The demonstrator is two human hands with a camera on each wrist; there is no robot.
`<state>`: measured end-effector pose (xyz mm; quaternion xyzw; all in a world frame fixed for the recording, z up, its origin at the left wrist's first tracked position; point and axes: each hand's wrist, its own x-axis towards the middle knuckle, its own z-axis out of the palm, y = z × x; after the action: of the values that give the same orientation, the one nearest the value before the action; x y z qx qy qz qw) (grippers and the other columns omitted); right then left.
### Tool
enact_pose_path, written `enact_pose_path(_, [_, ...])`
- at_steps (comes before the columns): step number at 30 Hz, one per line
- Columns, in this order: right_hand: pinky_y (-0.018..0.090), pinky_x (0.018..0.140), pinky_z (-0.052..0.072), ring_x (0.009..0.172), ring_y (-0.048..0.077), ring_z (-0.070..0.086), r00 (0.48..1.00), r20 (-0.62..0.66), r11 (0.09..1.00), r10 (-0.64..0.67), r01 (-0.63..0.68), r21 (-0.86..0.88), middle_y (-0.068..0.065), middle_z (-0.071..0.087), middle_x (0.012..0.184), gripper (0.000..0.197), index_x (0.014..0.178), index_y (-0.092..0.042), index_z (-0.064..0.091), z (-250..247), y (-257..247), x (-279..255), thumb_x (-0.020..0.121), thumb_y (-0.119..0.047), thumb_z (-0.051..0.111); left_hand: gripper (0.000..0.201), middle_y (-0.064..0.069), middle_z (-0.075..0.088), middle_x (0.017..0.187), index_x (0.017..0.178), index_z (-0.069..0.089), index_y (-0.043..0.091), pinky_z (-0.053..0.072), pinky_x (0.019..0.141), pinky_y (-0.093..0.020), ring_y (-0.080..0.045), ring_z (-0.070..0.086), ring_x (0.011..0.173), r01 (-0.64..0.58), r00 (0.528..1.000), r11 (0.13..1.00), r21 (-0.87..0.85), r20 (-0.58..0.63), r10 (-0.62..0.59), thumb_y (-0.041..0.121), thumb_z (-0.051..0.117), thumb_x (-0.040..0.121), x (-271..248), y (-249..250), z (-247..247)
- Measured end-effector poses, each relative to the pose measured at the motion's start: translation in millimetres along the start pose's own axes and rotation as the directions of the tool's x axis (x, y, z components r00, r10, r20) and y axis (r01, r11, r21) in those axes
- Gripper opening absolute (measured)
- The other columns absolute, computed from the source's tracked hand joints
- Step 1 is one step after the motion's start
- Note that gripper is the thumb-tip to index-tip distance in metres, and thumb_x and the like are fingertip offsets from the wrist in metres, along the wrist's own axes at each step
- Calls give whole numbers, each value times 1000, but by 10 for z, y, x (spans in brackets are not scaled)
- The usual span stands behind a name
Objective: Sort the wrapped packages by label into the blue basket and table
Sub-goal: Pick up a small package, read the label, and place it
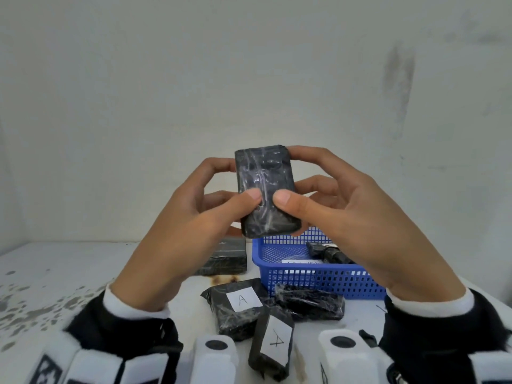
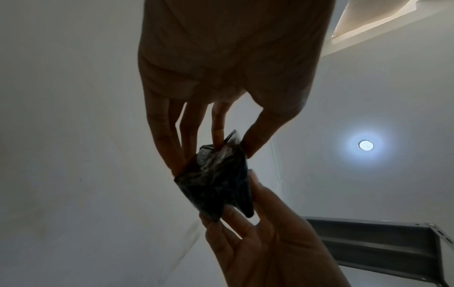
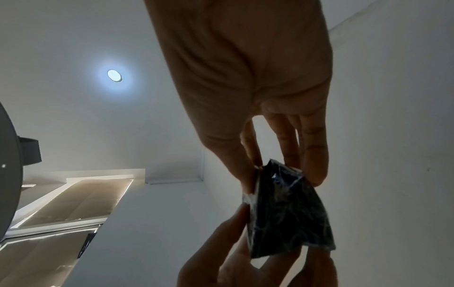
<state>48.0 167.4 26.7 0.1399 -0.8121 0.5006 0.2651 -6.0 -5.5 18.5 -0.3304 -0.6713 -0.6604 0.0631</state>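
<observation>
A black package wrapped in clear film (image 1: 264,187) (image 2: 216,186) (image 3: 287,211) is held upright in front of me, above the table. My left hand (image 1: 194,214) (image 2: 216,124) pinches its left side, thumb on the front. My right hand (image 1: 338,206) (image 3: 277,151) pinches its right side the same way. No label shows on the face toward me. The blue basket (image 1: 310,275) stands on the table behind the hands, with a black package (image 1: 327,252) and a white label inside. Two packages marked "A" (image 1: 241,306) (image 1: 273,347) lie in front of it.
An unlabelled-looking black package (image 1: 311,304) lies against the basket's front wall. Another black package (image 1: 225,257) sits left of the basket. The white table (image 1: 55,273) is speckled with grey spots on the left. A pale wall rises right behind the table.
</observation>
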Motion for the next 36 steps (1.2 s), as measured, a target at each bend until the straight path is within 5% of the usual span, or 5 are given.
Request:
enact_pose_path(14, [40,59,63,73,30,74,1000,14,1000,9,-9,23,0,75,81,35,109,-42,64,19,-16,-1,74,-48,68,29,-5,76,79,93,58,25,58,71,-35,-17,73,75,-27,999,999,41,40,26,46,58,74,-23,2,-22])
enact_pose_path(20, [43,67,63,80,25,74,1000,18,1000,-20,20,-8,0,76,89,16,100,-42,66,9,20,6,85,-39,70,36,-3,76,82,84,57,18,59,62,-28,-20,74,75,1,999,1000,16,46,-1,53,53,76,-46,51,-14])
enact_pose_path(24, [30,82,58,97,7,70,998,7,996,-67,68,-66,-10,74,102,22,98,-45,65,24,26,8,86,-28,74,18,-12,75,87,83,59,14,62,66,-37,-30,73,80,68,998,997,-32,14,-67,31,61,88,-34,36,-34])
enact_pose_path(31, [37,95,55,98,4,71,998,-59,999,11,-14,-47,-19,66,127,60,121,-60,55,102,4,7,63,-73,62,17,-23,71,90,72,58,8,61,77,-33,-28,72,84,-14,993,989,-149,-117,-3,6,62,88,-7,16,-9])
enact_pose_path(36, [40,94,56,89,6,73,999,-41,998,12,-14,-66,-12,66,124,40,112,-51,65,125,-6,2,72,-57,66,25,-17,73,87,108,65,22,61,75,-34,-23,74,85,-44,993,996,-75,-116,35,20,66,83,-7,4,3])
